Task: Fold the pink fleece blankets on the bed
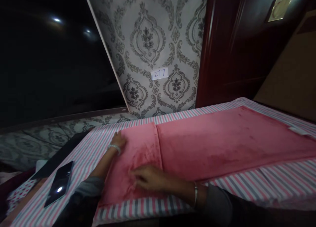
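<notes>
A pink plush cloth (222, 138) lies spread out flat, with its left part folded into a panel (145, 141) whose edge runs front to back. At the far left corner of that panel my left hand (119, 140) touches the fabric; its fingers are blurred and partly turned away, so their grip is unclear. Over the near part of the panel is my right hand (149, 178), with bent fingers apart from the thumb and nothing visible between them. Darker brushed streaks mark the plush beside it.
Beneath the cloth is a striped sheet (249, 184) covering the table. A dark phone (60, 183) rests at the left. Behind stand a large black screen (56, 62) and a patterned wall with a paper label (159, 73) reading 277. A white tag (298, 131) shows at the cloth's right edge.
</notes>
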Demonstrator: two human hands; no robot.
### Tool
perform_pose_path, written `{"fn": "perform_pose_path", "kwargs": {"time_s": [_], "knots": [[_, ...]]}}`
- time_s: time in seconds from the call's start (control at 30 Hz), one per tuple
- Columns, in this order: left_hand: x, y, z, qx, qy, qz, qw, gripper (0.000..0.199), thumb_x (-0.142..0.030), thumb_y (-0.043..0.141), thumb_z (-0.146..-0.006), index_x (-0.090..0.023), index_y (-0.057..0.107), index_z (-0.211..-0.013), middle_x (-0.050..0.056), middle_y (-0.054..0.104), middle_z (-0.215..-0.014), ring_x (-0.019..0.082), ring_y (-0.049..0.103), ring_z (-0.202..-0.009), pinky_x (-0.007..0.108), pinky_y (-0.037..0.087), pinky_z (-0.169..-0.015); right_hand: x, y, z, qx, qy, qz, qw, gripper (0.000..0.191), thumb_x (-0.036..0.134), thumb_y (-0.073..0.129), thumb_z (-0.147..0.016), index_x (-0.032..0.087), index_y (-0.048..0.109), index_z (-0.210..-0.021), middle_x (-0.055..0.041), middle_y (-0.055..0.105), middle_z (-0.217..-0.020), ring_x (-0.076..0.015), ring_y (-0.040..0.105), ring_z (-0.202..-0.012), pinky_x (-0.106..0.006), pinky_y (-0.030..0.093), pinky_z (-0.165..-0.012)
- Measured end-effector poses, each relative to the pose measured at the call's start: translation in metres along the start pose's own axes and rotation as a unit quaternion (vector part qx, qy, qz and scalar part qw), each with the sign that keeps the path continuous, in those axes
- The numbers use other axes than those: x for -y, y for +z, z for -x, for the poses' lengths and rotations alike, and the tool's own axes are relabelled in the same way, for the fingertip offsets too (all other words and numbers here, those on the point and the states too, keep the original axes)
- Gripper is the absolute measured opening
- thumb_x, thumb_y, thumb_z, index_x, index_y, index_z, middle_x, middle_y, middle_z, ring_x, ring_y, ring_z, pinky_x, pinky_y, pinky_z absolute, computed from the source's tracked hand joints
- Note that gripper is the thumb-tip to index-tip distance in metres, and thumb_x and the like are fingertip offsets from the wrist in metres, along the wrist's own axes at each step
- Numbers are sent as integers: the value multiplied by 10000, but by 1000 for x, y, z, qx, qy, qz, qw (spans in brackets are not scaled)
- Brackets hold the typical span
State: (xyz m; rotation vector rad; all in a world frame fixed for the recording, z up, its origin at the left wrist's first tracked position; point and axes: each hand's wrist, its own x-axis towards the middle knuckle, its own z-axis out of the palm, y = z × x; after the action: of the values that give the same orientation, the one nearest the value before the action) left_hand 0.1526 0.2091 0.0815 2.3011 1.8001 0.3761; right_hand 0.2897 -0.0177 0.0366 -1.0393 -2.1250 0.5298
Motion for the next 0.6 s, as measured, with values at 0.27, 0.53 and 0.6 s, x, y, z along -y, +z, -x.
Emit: {"fn": "perform_pose_path", "kwargs": {"time_s": [0.27,0.53,0.6], "knots": [[-47,33,9,51,64,-128,988,640,-484,299,-973,-209,319,-1551,141,245,-1641,330,182,-1524,635,174,-1184,-111,-79,-17,-303,279,-93,906,324,163,484,-844,164,692,-1092,-57,737,-986,-173,681,-857,-310,553,-802],[-39,46,16,65,74,-149,984,660,-514,241,-986,-205,286,-1566,148,203,-1649,335,162,-1528,642,139,-1186,-178,-106,-57,-260,339,-18,904,457,112,546,-823,157,645,-1267,-99,714,-1160,-204,685,-994,-317,551,-859],[-38,47,14,63,75,-145,985,657,-518,242,-987,-207,292,-1564,147,200,-1649,332,163,-1528,647,142,-1184,-187,-110,-67,-235,341,11,910,502,75,549,-810,154,633,-1299,-93,720,-1156,-198,676,-1031,-286,531,-885]]}}
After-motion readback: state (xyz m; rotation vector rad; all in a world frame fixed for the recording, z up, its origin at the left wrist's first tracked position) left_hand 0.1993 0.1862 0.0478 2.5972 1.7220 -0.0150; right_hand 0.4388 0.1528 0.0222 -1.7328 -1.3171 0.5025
